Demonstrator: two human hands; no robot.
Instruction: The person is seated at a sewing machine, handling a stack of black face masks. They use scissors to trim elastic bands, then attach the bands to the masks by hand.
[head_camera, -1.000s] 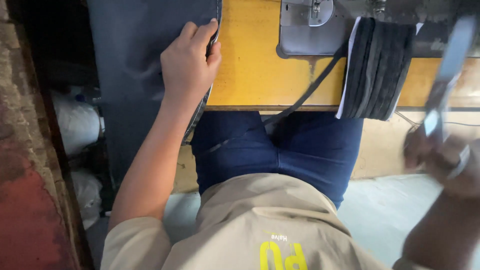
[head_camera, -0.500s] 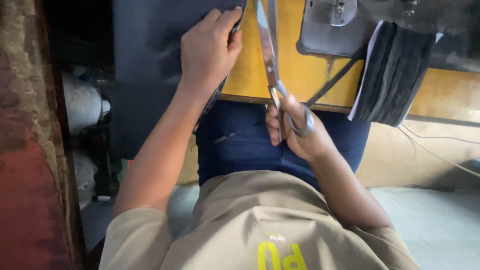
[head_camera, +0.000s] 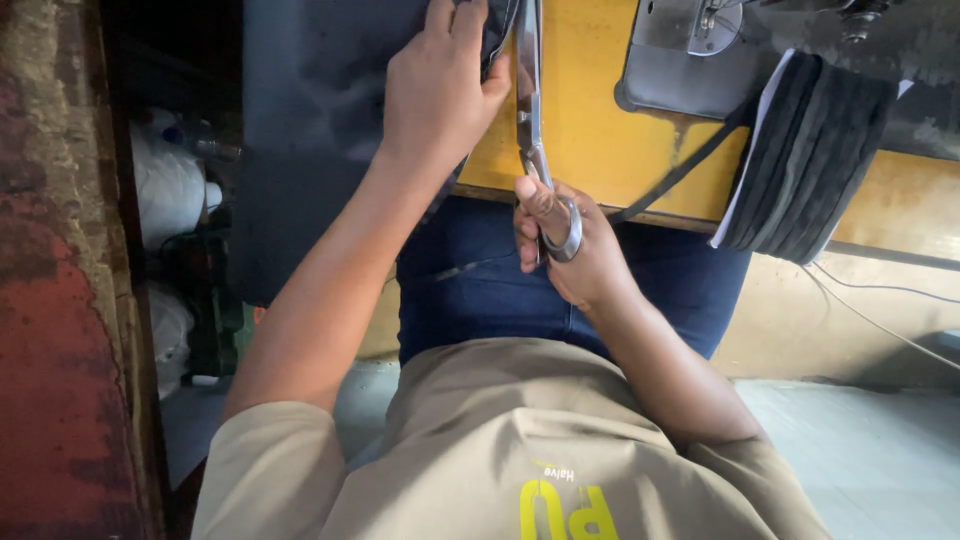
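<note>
Scissors (head_camera: 530, 130) at the upper centre, gripped by the right hand (head_camera: 565, 250) closed through their loops, meet the dark fabric (head_camera: 320, 110) that the left hand (head_camera: 435, 95) pins flat on the yellow tabletop (head_camera: 590, 130), so cutting looks under way, calling for steady advance along the edge

Setting: tailoring or garment workshop, seated workstation. Evidence: grey base of a sewing machine (head_camera: 690, 60) at upper right of the frame, set on a worn yellow worktable (head_camera: 590, 130); stack of dark cut fabric pieces (head_camera: 815, 150) at the table's right edge; large dark cloth (head_camera: 320, 120) draped at upper left; metal scissors (head_camera: 535, 130) at upper centre; white bundles (head_camera: 170, 190) stored at left.
</note>
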